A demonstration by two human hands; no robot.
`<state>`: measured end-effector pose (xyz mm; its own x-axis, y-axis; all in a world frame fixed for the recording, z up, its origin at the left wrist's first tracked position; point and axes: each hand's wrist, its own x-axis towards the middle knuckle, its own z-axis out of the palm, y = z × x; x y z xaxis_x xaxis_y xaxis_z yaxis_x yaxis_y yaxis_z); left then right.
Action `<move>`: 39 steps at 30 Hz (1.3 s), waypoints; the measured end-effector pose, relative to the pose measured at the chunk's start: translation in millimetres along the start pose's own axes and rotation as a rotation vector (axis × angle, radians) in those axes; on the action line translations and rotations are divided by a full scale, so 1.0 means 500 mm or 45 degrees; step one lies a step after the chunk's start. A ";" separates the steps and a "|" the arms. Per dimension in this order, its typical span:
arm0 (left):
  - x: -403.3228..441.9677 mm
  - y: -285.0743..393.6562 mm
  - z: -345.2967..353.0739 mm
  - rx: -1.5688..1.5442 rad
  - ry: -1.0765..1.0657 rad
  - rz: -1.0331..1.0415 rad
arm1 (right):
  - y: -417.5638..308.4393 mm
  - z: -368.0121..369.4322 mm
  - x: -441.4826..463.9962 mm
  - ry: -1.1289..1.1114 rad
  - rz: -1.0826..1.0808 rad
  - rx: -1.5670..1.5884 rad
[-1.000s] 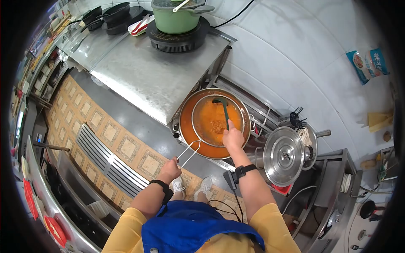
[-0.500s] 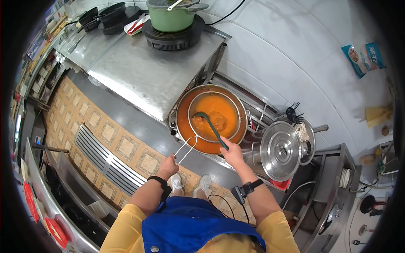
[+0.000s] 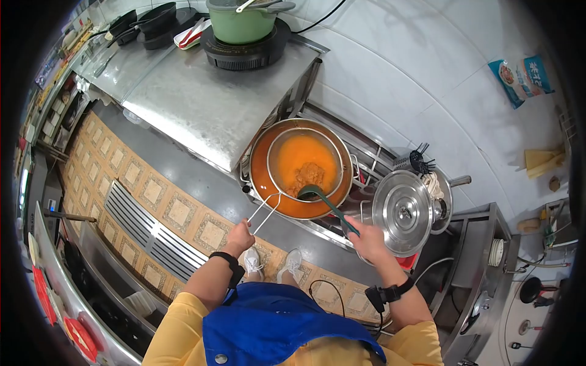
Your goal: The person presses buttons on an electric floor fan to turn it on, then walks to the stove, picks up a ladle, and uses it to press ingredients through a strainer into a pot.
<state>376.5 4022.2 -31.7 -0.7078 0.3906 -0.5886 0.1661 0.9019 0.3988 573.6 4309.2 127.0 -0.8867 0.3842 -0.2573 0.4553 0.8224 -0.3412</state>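
Note:
My left hand (image 3: 240,236) is closed round the wire handle of a strainer (image 3: 273,146), which sits in a large metal pot (image 3: 257,149) of orange-red liquid. Inside the strainer is orange liquid with a clump of brown-orange pulp (image 3: 310,173). My right hand (image 3: 367,239) grips a dark green ladle (image 3: 332,208). The ladle's bowl is at the strainer's near side, next to the pulp and partly in the liquid.
A steel counter (image 3: 201,104) stands left of the pot, bearing a green pot (image 3: 241,25) on a black induction cooker (image 3: 244,55). To the right lies a round metal lid (image 3: 390,226). A floor drain grate (image 3: 152,232) runs at the left.
My right hand has moved right and toward me, drawing the ladle's bowl from the strainer's left side to its near edge. The pulp has shifted nearer. My left hand keeps its hold.

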 end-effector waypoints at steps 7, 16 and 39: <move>-0.012 0.021 -0.021 0.031 -0.066 -0.047 | -0.079 0.074 0.091 0.030 0.115 -0.181; -0.014 0.012 -0.017 0.021 -0.008 -0.021 | -0.149 0.124 0.206 0.147 0.263 0.157; -0.013 0.022 -0.022 0.051 -0.064 -0.027 | -0.026 -0.015 0.015 -0.086 0.174 0.269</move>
<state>375.5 4027.3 -15.8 -0.6762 0.3796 -0.6314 0.1796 0.9161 0.3584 560.5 4304.7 136.3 -0.8115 0.4513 -0.3713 0.5837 0.6559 -0.4786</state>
